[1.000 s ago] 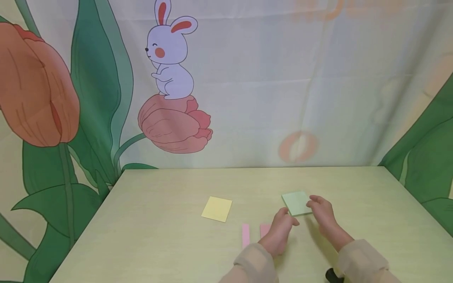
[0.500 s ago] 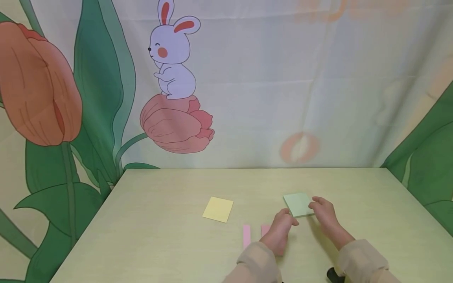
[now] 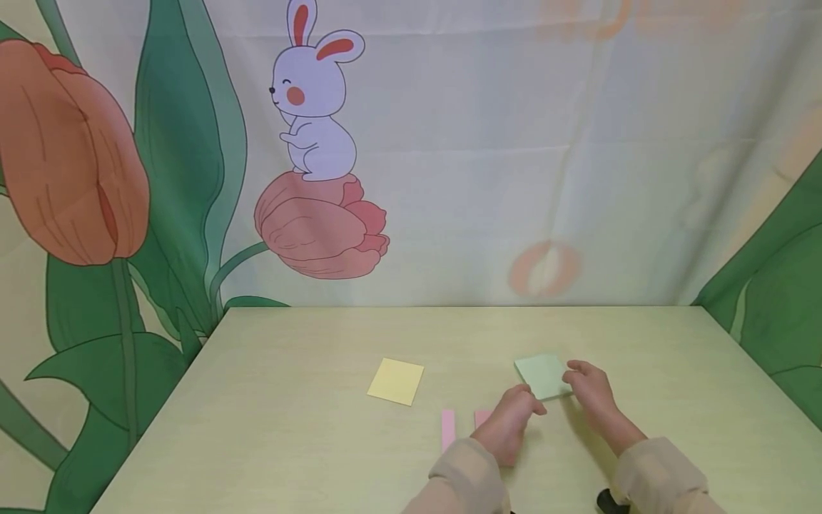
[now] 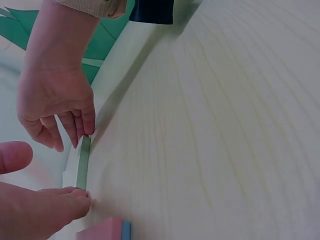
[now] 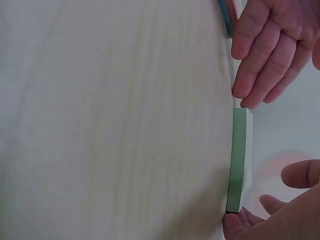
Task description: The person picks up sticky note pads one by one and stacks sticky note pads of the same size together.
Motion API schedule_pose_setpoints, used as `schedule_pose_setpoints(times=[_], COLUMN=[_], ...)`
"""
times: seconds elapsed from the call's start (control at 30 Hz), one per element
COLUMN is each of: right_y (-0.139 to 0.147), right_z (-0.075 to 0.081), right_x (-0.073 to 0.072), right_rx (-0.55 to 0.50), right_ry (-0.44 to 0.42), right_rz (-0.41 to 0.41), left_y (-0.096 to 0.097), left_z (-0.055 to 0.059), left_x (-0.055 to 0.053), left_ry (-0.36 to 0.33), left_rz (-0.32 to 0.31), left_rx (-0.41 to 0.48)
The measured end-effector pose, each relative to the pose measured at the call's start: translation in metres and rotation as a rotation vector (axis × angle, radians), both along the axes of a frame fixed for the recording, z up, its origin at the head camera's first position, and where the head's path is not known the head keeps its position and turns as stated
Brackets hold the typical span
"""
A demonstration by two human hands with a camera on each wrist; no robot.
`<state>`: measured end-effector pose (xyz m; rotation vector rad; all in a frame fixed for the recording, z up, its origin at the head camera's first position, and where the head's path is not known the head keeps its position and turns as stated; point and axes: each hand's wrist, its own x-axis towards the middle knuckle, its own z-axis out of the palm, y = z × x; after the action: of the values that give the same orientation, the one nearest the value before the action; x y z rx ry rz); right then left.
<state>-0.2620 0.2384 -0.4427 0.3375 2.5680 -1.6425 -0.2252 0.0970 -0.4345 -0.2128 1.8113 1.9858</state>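
A pale green square pad of notes (image 3: 543,376) lies flat on the table between my hands. My left hand (image 3: 507,425) reaches the pad's near left corner, its fingertips against that side. On the opposite side, my right hand (image 3: 592,392) has its fingertips at the pad's right edge. From the left wrist view, the pad's green edge (image 4: 83,162) runs between the two hands' fingers. In the right wrist view, the fingers of both hands look mostly straight, at either end of the pad (image 5: 237,160). The thumbs stand away from it.
A yellow square note (image 3: 395,382) lies to the left. Nearer, a pink strip (image 3: 447,430) and a pink block (image 3: 481,417) partly hidden by the left hand; the block shows a blue layer (image 4: 126,231). A black object (image 3: 611,502) sits by the right cuff. Behind hangs a printed cloth (image 3: 449,143).
Both hands and the green pad have shifted slightly toward me. The yellow note and pink pieces stay where they were.
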Motion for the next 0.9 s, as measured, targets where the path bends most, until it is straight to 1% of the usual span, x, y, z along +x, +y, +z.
schedule_pose_setpoints(times=[0.1,0.2,0.37,0.53,0.77,0.9], right_y=[0.002,0.004,0.006,0.006,0.008,0.008], right_z=[-0.001,-0.002,0.0,0.002,0.006,0.008], right_x=[0.001,0.002,0.005,0.009,0.014,0.015], right_rx=[0.023,0.045,0.096,0.125,0.206,0.211], right_ry=[-0.009,-0.02,-0.024,-0.033,-0.044,-0.043], right_rz=[0.016,0.033,0.057,0.081,0.106,0.124], left_y=[0.0,0.0,0.001,0.001,0.001,0.003], left_z=[0.003,0.004,0.005,0.006,0.007,0.003], left_x=[0.002,0.004,0.006,0.009,0.013,0.012], left_ry=[-0.014,-0.03,-0.021,-0.017,0.027,0.048], left_rz=[-0.024,-0.028,-0.019,-0.036,-0.032,-0.011], left_rx=[-0.016,-0.022,-0.035,-0.035,-0.088,-0.099])
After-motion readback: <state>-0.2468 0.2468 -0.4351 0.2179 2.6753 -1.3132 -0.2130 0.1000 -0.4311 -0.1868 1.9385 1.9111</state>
